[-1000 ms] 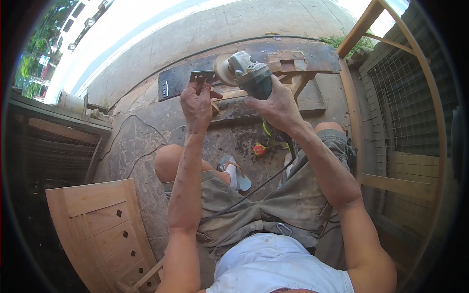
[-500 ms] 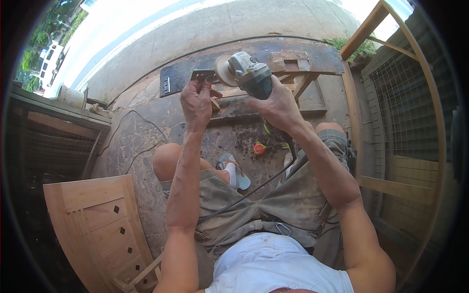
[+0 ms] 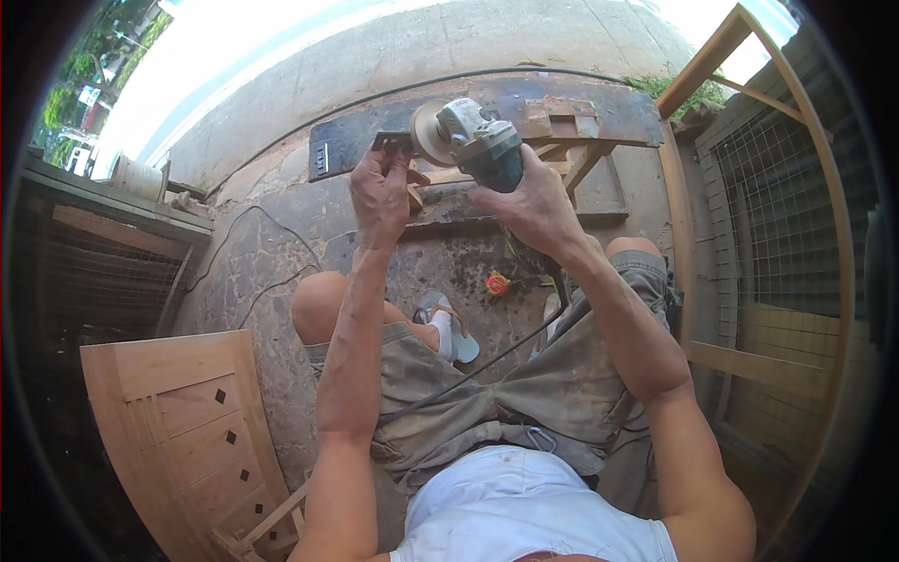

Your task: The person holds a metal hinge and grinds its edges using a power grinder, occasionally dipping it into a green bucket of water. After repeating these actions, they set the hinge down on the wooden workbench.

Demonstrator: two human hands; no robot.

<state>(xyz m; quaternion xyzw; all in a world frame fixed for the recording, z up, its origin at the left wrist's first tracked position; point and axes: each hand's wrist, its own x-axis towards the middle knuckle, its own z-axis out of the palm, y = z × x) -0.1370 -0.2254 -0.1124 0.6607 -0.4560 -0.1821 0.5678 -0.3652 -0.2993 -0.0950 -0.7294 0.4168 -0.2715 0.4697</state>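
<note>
My right hand (image 3: 536,199) is wrapped round the body of an angle grinder (image 3: 482,148), held over a low bench (image 3: 623,110). The grinder's round disc (image 3: 430,133) faces left, toward my other hand. Between the fingers of my left hand (image 3: 378,199) is a small flat dark metal piece with holes (image 3: 391,140). Its right end is right at the disc's edge. A black cord (image 3: 487,367) runs from the grinder down across my lap.
A panelled wooden door (image 3: 192,412) leans at lower left. On the right stands a wooden frame (image 3: 676,234) before wire mesh. A wooden block with a square opening (image 3: 562,119) lies on the bench. A red and yellow object (image 3: 497,284) sits on the ground between my feet.
The metal piece in my left hand has tilted and shifted slightly right. My right hand keeps the grinder in nearly the same place.
</note>
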